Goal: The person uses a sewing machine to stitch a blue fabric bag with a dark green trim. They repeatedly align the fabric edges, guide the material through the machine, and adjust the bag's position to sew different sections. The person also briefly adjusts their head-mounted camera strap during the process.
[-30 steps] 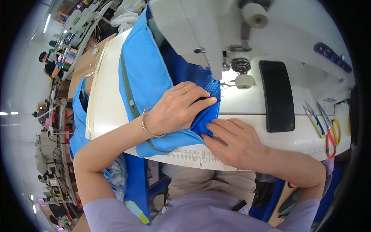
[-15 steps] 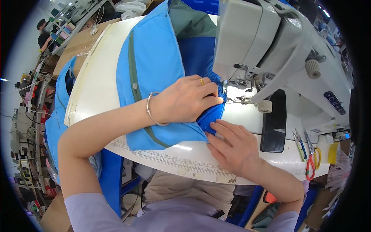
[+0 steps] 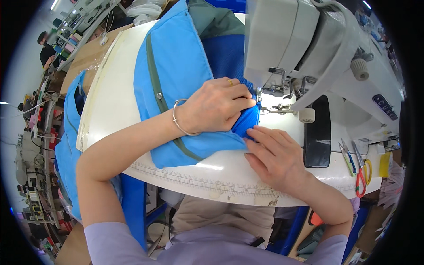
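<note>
A light blue fabric piece (image 3: 176, 53) with a grey-green strip and a small metal snap lies on the machine table, joined to darker blue mesh (image 3: 224, 57). My left hand (image 3: 214, 106) presses on it with bent fingers, the tips gripping the mesh edge right beside the presser foot (image 3: 259, 94) of a white sewing machine (image 3: 282, 39). Nearer to me, my right hand (image 3: 278, 159) pinches the near corner of the same piece, where the mesh meets the light blue cloth. The mesh is creased between the hands. My left palm hides part of the cloth.
Scissors with red and yellow handles (image 3: 363, 176) lie at the table's right, past a black pad (image 3: 317, 132). A printed ruler (image 3: 194, 180) follows the front edge. More light blue cloth (image 3: 70, 132) hangs at the left. Another person (image 3: 46, 51) is far back left.
Both hands have moved slightly away from me with the fabric, and the mesh edge has advanced along the presser foot. The whole view has shifted a little too.
</note>
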Action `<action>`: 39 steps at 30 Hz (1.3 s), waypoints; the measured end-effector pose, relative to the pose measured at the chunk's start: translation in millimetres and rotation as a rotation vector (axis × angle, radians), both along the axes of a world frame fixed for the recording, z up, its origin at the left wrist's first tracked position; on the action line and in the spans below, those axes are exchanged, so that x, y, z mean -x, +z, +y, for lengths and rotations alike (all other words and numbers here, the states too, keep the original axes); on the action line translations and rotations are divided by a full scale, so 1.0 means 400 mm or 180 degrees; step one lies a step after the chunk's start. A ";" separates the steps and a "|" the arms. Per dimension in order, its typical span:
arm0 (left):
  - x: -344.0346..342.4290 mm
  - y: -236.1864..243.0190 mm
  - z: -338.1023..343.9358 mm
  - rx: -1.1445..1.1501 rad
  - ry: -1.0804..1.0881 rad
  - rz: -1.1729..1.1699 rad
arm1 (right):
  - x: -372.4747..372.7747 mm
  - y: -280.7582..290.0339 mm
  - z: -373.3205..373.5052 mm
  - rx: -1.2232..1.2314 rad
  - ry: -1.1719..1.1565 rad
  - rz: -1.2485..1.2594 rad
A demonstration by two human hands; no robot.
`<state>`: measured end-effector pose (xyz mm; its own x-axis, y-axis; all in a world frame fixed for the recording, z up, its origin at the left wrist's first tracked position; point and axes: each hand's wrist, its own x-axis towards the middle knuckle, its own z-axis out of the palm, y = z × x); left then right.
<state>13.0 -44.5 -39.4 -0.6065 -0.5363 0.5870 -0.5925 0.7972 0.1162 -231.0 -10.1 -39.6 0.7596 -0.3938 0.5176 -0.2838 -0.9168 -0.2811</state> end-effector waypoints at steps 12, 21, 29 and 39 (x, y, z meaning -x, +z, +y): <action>-0.008 0.005 -0.017 0.0124 -0.0038 -0.0072 | 0.036 0.021 -0.057 -0.0372 -0.0356 -0.0220; -0.017 0.013 -0.023 0.0027 0.0013 -0.0231 | 0.074 0.090 -0.162 -0.0569 -0.1795 -0.0951; -0.029 0.008 -0.021 0.0108 -0.0183 -0.0243 | 0.068 0.063 -0.174 -0.0250 -0.1814 -0.0918; -0.017 -0.003 -0.011 -0.0007 -0.0325 -0.0067 | 0.099 0.073 -0.162 0.0115 -0.1319 -0.0610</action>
